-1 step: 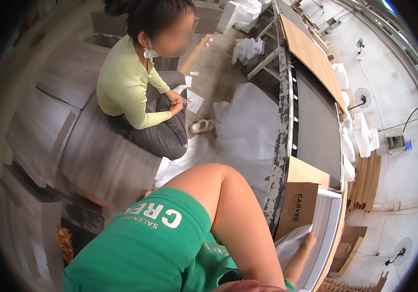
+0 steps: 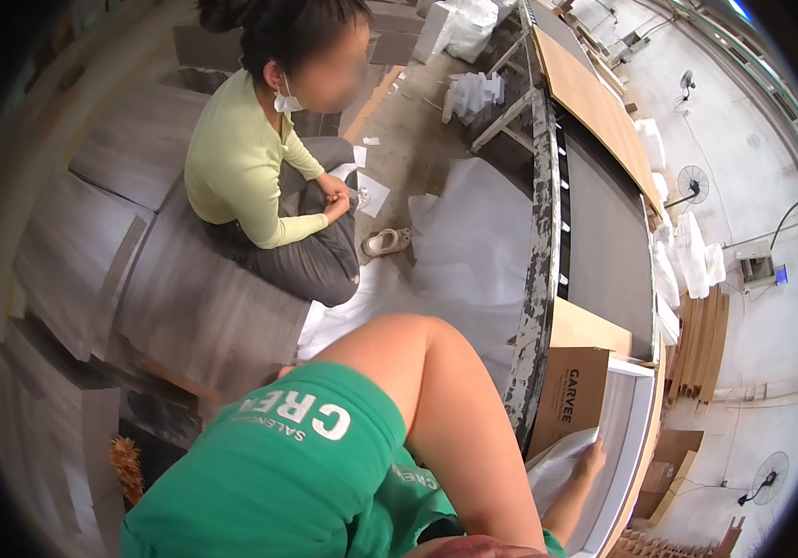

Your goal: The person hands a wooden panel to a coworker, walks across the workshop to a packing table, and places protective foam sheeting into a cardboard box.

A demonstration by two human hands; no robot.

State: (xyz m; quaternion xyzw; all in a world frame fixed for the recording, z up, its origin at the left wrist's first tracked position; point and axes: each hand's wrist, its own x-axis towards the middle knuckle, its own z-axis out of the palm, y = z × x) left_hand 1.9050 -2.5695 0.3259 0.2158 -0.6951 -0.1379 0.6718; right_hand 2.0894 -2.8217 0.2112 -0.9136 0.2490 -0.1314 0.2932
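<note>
Sheet (image 2: 557, 462), white and thin, between four and five o'clock of centre, raised at one corner within a white frame (image 2: 629, 369). Right hand (image 2: 591, 456) at the raised corner; its fingers appear closed on the edge, although the contact itself is partly hidden. Left hand not identifiable in the view; the state of its fingers cannot be told.

Step in hand, by judgement: the sheet is being lifted or spread over the frame; which of the two cannot be determined. The next move would call for a light, steady pinch and a path clear of the carton (image 2: 566, 381), whose brown flap stands just beside the sheet on its twelve o'clock side. Such thin material would probably crease if dragged.

Beyond the carton, toward two to three o'clock, a conveyor (image 2: 604, 223) with a dark surface, partly covered by a brown board (image 2: 594, 116). At two o'clock of centre, white wrap (image 2: 473, 232) on the floor; near centre, a pale shoe (image 2: 382, 243). At ten o'clock, a seated co-worker (image 2: 236, 177), hands together, on grey panels (image 2: 199, 302).
</note>
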